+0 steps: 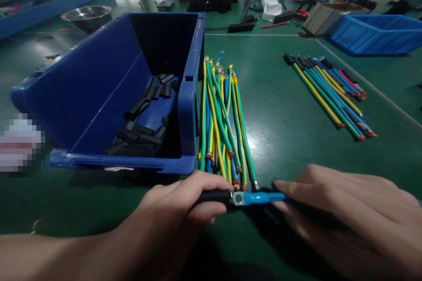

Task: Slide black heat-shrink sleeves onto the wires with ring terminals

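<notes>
Between thumb and fingers, my left hand (184, 210) grips a black sleeve (216, 196). My right hand (343, 210) pinches a blue cable (263, 197) with a flat metal lug (238, 199) on its end. The lug lies against the open end of the black sleeve. Just beyond my hands a pile of green-yellow and blue cables (224, 118) rests on the green table (273, 96), with bare copper on several near ends. To its left stands a dark blue bin (189, 109) holding several short black sleeves (138, 136).
More cables, several with black sleeves on their far ends, lie in a row (329, 96) at the right. Farther back are a light blue tray (376, 35), a cardboard box (319, 19), a metal bowl (87, 16) and two people at the table's far side.
</notes>
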Tool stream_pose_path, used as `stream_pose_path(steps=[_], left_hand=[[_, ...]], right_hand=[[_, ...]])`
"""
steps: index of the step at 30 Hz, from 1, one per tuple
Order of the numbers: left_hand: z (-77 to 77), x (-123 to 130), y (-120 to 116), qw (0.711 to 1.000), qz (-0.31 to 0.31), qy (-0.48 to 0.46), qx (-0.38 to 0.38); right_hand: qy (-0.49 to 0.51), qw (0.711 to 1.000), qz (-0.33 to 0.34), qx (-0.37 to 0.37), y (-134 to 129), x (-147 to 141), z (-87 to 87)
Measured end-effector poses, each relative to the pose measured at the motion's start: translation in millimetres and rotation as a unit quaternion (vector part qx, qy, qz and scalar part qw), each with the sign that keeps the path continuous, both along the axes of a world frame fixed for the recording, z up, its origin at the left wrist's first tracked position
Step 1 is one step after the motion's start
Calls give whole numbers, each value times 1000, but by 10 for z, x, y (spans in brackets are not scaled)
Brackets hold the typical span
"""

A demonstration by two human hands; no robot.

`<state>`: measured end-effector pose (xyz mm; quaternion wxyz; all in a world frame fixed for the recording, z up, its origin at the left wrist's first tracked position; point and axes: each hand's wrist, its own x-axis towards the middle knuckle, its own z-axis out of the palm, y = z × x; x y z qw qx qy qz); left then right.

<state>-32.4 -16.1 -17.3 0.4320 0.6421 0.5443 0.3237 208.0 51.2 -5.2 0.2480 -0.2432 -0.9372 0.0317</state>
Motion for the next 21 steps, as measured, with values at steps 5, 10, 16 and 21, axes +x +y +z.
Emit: stream_pose_path(steps=[5,10,16,21], left_hand=[[5,-39,-33,997,-48,35,56],[-8,-63,-38,991,-90,60,75],[4,-132,-62,983,-111,83,122],[40,-158,-124,987,-72,113,86]], right_hand=[[-13,1000,-3,2,-26,25,-42],[-12,999,-9,-28,0,-7,-25],[5,1000,-23,-19,-53,-11,-19],[11,1000,-13,-14,-43,18,-50]])
